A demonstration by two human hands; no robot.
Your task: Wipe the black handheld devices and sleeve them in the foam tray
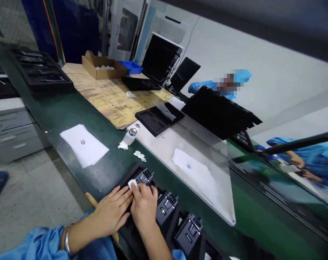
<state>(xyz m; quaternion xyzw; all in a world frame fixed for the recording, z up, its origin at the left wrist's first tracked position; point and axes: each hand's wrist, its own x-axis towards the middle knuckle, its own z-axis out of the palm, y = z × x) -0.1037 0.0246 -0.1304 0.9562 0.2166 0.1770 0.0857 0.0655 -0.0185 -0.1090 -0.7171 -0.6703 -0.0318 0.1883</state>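
Observation:
My right hand [144, 206] pinches a folded white tissue [132, 183] and presses it against a black boxy device [144, 176] in a black foam tray [136, 168]. My left hand [112, 209] lies beside it with fingers stretched out, their tips at the device's near side; it grips nothing that I can see. Part of that device is hidden under my hands. Two similar black devices, one in the middle [167, 207] and one nearer [189, 233], sit along the same tray.
Past the tray are crumpled tissues [140, 156] and a pump bottle [130, 135]. White bags lie on the green table [104, 180] and the white board [207, 191]. A cardboard box [100, 70] and monitors stand farther back. Two people in blue work across the room.

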